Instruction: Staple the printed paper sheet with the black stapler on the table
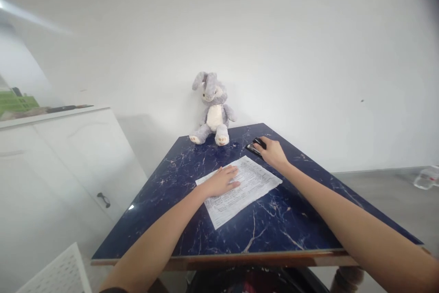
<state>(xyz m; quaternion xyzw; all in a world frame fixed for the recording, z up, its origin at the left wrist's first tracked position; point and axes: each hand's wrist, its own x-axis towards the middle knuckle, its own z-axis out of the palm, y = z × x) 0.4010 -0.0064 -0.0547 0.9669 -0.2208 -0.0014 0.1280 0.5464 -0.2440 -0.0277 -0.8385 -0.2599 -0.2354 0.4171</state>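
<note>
My left hand [223,181] lies flat on a printed sheet of paper [236,208], its fingers stretched toward the sheet's far side. The paper rests at a slant on the dark blue marbled table [192,238]. Beyond the paper's far right edge, my right hand [273,152] is closed around a black stapler [259,142]. The stapler is at the tabletop, pointing left and away from me; part of it is hidden by my fingers.
A grey plush rabbit [215,117] sits at the table's far end against the white wall [302,55]. To the left stands a white cabinet [68,156] with a dark handle [103,199]. A clear plastic container [426,178] is on the floor at the right.
</note>
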